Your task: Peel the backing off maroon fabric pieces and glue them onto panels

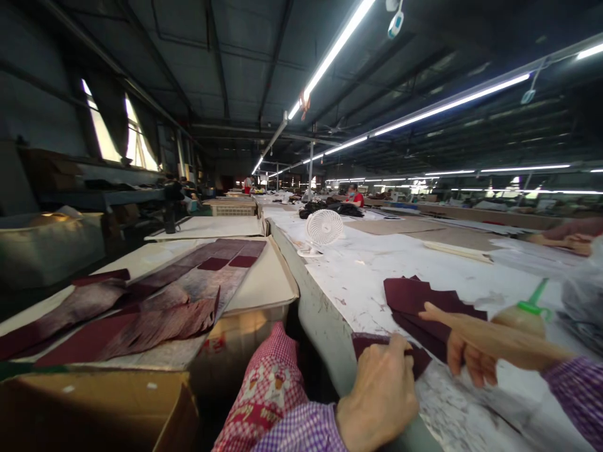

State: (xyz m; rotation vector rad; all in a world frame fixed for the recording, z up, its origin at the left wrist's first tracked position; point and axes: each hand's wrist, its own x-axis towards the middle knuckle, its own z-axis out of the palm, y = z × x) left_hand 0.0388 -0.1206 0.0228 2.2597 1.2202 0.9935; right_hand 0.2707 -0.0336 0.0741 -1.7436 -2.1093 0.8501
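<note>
Maroon cut panel (367, 341) at five o'clock, pinched in curled left hand (380, 388); at four, right hand (485, 339) loosely spread near overlapping maroon pieces (419, 298), contact unclear. Hold the edge lightly; steady against white tabletop (358, 273), without creasing.

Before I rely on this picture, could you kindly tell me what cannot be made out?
In the head view:
Left hand: fingertips hidden behind its knuckles; its hold on the maroon piece is unclear.
Bottle: lower part hidden by the right wrist.
Cardboard box: near side cut off by the bottom edge.
Farther person in red: hands too small to tell.
</note>
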